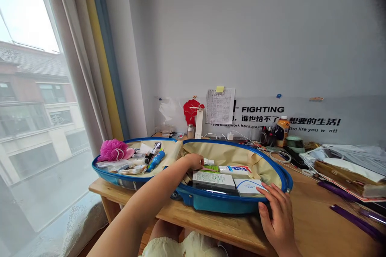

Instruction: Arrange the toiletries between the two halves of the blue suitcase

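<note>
Fingers (pixel 197 161) of the left hand (pixel 193 162) were found curled and bunched together, reaching into the right half of the open blue hard-shell suitcase (pixel 229 204). Their tips sit at or just beside a small white bottle (pixel 208 162); we cannot tell whether they grasp it or merely touch it. The right hand (pixel 277 217) lies at lower right of the frame with its fingers (pixel 267 192) loosely spread, not clenched, resting over the suitcase's blue rim and holding nothing else that we can see.

The suitcase lies open on a wooden desk (pixel 211 225), centre of the frame, its cream lining showing. In its right half, we record a green-and-white box (pixel 213 179), a white box with a blue and red label (pixel 234 170) and a white carton (pixel 249 186) beside the rim. Its left half holds a pink bath puff (pixel 113 149), a blue tube (pixel 156 160) and cotton swabs (pixel 129 170) among other toiletries.

At upper right of the desk stands a juice bottle (pixel 282 130), below a wall sign reading "FIGHTING" (pixel 262 109).
</note>
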A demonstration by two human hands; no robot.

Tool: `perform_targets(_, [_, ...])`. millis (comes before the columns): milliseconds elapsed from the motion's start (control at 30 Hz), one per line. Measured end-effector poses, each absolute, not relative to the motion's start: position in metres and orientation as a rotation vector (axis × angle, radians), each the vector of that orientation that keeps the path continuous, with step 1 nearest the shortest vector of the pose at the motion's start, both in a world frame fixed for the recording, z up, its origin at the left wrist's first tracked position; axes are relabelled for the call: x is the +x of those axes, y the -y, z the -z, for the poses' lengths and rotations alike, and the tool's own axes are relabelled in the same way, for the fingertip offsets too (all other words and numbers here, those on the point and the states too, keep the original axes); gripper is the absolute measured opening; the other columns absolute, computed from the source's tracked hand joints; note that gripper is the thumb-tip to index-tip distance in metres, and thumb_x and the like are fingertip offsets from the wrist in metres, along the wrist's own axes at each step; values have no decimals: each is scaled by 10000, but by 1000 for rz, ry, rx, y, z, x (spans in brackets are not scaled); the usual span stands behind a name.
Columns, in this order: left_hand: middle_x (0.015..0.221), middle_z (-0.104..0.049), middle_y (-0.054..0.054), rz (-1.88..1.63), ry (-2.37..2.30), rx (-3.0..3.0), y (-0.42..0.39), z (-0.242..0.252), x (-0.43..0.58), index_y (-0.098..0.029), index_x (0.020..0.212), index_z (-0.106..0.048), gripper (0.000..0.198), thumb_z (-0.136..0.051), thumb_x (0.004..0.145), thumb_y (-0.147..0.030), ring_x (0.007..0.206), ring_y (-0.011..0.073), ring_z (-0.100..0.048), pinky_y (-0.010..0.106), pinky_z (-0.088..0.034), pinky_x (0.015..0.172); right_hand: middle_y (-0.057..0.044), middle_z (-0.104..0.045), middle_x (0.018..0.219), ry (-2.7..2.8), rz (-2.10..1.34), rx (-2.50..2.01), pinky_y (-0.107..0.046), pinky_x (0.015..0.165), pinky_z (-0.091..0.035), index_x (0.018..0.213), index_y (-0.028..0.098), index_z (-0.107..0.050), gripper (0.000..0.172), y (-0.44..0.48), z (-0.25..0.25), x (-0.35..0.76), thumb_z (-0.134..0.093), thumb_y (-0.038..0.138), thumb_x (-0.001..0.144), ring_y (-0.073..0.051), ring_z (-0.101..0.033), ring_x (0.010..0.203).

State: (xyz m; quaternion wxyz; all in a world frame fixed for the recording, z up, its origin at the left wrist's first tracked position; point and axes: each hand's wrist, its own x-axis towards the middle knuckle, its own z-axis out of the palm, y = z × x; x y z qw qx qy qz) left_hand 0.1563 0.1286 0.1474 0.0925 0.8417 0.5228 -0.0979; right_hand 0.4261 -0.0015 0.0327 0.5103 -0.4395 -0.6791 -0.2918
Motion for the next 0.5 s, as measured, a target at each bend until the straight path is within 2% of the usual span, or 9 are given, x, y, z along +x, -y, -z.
perform_targets(100, [1182, -603, 81, 210, -1562, 2497, -128, -146, 157, -167, 1152, -588, 319, -583, 901, -365, 1033, 197, -599, 426, -516, 894, -92, -615, 1132, 1632, 713, -1066, -493, 1029, -342, 1142, 242, -551, 304, 1, -33, 426, -369, 364, 932, -277, -521, 1175])
perform_targets(200, [1265, -576, 65, -9, -1660, 2505, -128, -154, 152, -211, 1176, -586, 296, -553, 917, -350, 1094, 192, -582, 396, -486, 951, -97, -613, 1123, 1630, 728, -1052, -488, 1027, -338, 1130, 233, -549, 296, 2, -35, 424, -364, 359, 938, -275, -523, 1165])
perform_targets(300, [1386, -494, 40, -327, -1900, 2441, -133, -171, 131, -286, 1287, -507, 342, -315, 1004, -296, 1188, 161, -533, 313, -438, 1006, -102, -608, 1130, 1624, 743, -1027, -484, 1021, -340, 1134, 223, -548, 293, 3, -38, 423, -370, 345, 935, -280, -514, 1172])
perform_targets(367, [1416, -455, 72, -482, -2100, 2321, -138, -181, 105, -264, 1355, -434, 418, -187, 1017, -257, 1212, 160, -514, 317, -433, 1009, -100, -607, 1138, 1622, 736, -1026, -485, 1019, -340, 1142, 226, -547, 296, 3, -38, 422, -370, 336, 933, -281, -510, 1175])
perform_targets(433, [1395, -459, 116, -552, -2283, 2165, -142, -185, 71, -210, 1368, -413, 396, -247, 1016, -281, 1190, 190, -527, 371, -459, 985, -98, -609, 1138, 1627, 725, -1030, -486, 1025, -336, 1147, 226, -548, 296, 3, -38, 423, -379, 330, 928, -281, -507, 1181])
perform_targets(500, [1320, -513, 118, -550, -2408, 2024, -142, -182, 35, -178, 1315, -467, 390, -447, 968, -354, 1127, 221, -560, 432, -495, 932, -101, -609, 1137, 1639, 719, -1030, -484, 1031, -334, 1146, 220, -549, 292, 3, -38, 423, -391, 322, 923, -282, -503, 1187])
